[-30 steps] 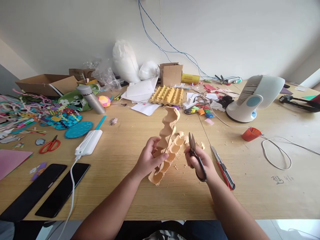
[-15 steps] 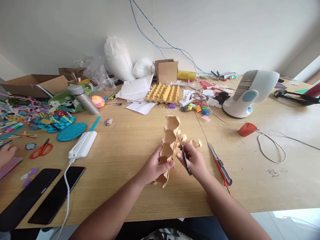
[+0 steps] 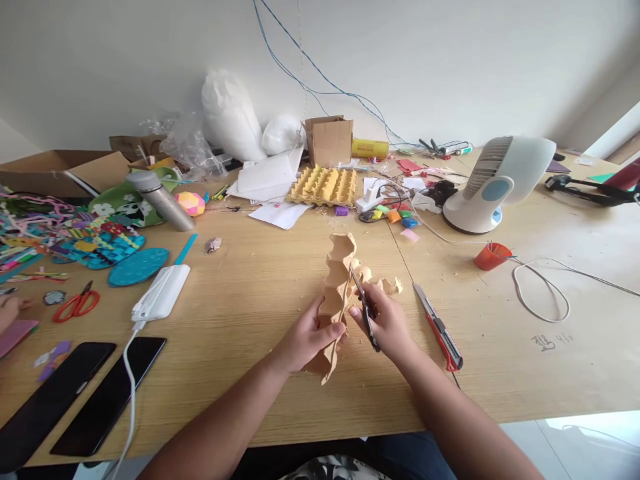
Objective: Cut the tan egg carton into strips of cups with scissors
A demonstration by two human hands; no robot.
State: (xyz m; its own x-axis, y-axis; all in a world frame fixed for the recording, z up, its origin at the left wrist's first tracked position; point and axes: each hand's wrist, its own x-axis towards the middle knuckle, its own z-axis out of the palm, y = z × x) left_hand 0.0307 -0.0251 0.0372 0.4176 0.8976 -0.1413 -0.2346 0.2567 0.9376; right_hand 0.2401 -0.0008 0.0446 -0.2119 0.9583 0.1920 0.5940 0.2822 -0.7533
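Note:
My left hand (image 3: 306,339) grips a long tan strip of egg carton (image 3: 338,279), held on edge above the wooden table (image 3: 250,313). My right hand (image 3: 386,323) is closed round black scissors (image 3: 364,309), whose blades meet the strip's right edge. Small cut carton scraps (image 3: 387,285) lie just right of the blades.
A red utility knife (image 3: 439,328) lies right of my hand. Further off are an orange cup (image 3: 492,256), a white fan (image 3: 500,181), a yellow egg tray (image 3: 324,185), a power bank (image 3: 161,301), two phones (image 3: 80,393) and red scissors (image 3: 75,304). Another person's hand (image 3: 7,312) shows at far left.
The scissors came in from the right and now bite into the strip. My left hand turned the strip more on edge. The view shifted slightly.

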